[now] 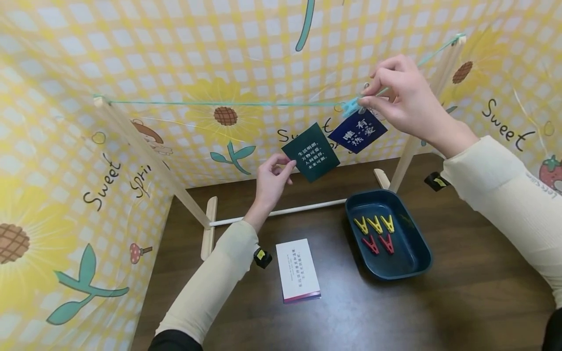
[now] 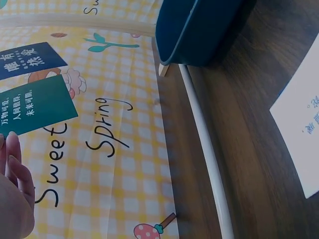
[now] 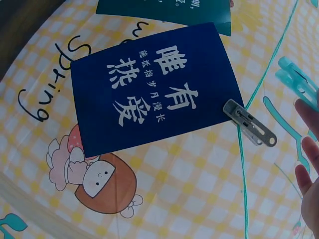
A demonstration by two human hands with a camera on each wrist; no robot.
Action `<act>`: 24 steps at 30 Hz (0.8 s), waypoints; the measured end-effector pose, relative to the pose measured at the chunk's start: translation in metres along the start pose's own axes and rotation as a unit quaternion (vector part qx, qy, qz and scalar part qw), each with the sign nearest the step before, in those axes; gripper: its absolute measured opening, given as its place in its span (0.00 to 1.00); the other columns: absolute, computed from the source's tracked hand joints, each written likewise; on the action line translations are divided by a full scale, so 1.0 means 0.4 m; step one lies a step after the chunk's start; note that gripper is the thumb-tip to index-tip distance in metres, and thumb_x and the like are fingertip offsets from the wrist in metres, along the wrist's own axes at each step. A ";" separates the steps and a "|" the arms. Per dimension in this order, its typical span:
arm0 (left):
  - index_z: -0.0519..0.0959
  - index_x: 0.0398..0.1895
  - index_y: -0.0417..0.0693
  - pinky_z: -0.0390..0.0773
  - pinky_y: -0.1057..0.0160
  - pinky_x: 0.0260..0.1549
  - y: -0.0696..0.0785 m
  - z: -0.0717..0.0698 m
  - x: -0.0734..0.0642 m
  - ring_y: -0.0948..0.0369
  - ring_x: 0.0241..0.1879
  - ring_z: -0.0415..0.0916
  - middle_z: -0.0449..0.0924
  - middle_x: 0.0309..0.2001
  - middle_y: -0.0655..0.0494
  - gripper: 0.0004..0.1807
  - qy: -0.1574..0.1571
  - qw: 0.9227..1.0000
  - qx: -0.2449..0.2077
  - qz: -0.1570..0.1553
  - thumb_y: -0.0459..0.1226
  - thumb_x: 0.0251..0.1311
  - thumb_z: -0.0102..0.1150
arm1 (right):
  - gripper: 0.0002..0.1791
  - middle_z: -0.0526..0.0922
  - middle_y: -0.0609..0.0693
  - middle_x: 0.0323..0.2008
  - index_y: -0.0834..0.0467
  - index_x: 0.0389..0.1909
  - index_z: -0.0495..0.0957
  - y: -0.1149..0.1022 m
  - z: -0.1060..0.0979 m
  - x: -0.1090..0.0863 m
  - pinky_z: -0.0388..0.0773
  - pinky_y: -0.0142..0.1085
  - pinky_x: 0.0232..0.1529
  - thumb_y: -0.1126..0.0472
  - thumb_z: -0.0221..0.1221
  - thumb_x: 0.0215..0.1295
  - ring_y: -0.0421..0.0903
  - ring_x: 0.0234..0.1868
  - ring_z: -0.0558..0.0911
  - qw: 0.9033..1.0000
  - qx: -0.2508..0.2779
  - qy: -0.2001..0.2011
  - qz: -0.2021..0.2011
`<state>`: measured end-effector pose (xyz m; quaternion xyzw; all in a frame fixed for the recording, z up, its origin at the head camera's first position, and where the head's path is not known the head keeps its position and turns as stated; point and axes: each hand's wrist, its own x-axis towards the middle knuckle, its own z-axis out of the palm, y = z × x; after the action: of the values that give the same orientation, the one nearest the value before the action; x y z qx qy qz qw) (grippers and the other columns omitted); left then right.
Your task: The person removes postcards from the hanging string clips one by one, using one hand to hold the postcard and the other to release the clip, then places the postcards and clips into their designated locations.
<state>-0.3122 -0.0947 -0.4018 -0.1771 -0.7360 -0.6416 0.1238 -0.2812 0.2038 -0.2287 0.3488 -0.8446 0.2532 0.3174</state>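
Note:
My left hand (image 1: pixel 269 185) pinches a dark green card (image 1: pixel 312 156) by its left corner, between thumb and fingers. The card is tilted, just below a turquoise string (image 1: pixel 219 103). To its right, a navy blue card (image 3: pixel 149 89) with white characters hangs from the string, held at one corner by a grey clip (image 3: pixel 248 122). My right hand (image 1: pixel 404 100) is up at the string, its thumb and fingertips pinching a turquoise clothespin (image 3: pixel 295 82). In the head view the hand overlaps the grey clip.
Wooden posts (image 1: pixel 153 158) carry the string, with a white rod (image 1: pixel 307 208) low between them. A blue tray (image 1: pixel 410 256) at the right holds several yellow and red clothespins (image 1: pixel 375 224). A stack of cards (image 1: pixel 298 268) lies on the brown table. Yellow checked cloth stands behind.

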 end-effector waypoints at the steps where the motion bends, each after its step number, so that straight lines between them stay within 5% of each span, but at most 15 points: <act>1: 0.82 0.42 0.35 0.70 0.70 0.17 -0.001 -0.002 -0.001 0.61 0.18 0.75 0.84 0.39 0.43 0.08 -0.001 1.000 -0.001 0.001 0.34 0.70 0.66 | 0.08 0.76 0.67 0.46 0.70 0.33 0.78 0.002 0.001 -0.002 0.67 0.32 0.38 0.71 0.68 0.66 0.42 0.54 0.65 1.000 -0.001 0.003 -0.010; 9: 0.82 0.41 0.35 0.80 0.65 0.23 -0.008 -0.020 -0.012 0.63 0.18 0.75 0.84 0.38 0.43 0.07 0.004 1.000 0.003 0.001 0.33 0.69 0.67 | 0.07 0.78 0.66 0.44 0.69 0.33 0.79 0.007 0.004 -0.026 0.60 0.38 0.49 0.73 0.69 0.63 0.62 0.53 0.69 0.999 0.013 0.003 -0.029; 14: 0.82 0.41 0.35 0.80 0.68 0.22 -0.010 -0.028 -0.015 0.63 0.19 0.76 0.84 0.38 0.43 0.08 0.013 1.000 0.002 -0.001 0.33 0.68 0.68 | 0.08 0.78 0.66 0.43 0.69 0.32 0.78 0.012 0.006 -0.041 0.58 0.44 0.54 0.72 0.70 0.62 0.64 0.54 0.69 0.999 0.018 -0.003 -0.027; 20: 0.82 0.42 0.35 0.83 0.56 0.25 -0.010 -0.030 -0.023 0.62 0.19 0.77 0.85 0.38 0.42 0.08 0.008 1.000 0.002 0.003 0.34 0.69 0.67 | 0.10 0.79 0.65 0.39 0.68 0.31 0.78 0.018 0.010 -0.064 0.58 0.45 0.56 0.75 0.72 0.57 0.65 0.51 0.71 0.999 0.015 -0.003 -0.044; 24: 0.82 0.42 0.36 0.83 0.60 0.25 -0.012 -0.034 -0.031 0.62 0.19 0.77 0.85 0.37 0.46 0.08 0.008 1.000 0.006 0.002 0.34 0.69 0.67 | 0.12 0.80 0.63 0.38 0.67 0.31 0.78 0.019 0.017 -0.081 0.56 0.42 0.55 0.76 0.73 0.53 0.63 0.49 0.71 0.998 0.023 -0.002 -0.056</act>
<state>-0.3038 -0.1101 -0.4092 -0.1728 -0.7381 -0.6387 0.1322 -0.2712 0.2179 -0.2581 0.4029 -0.8184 0.2535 0.3218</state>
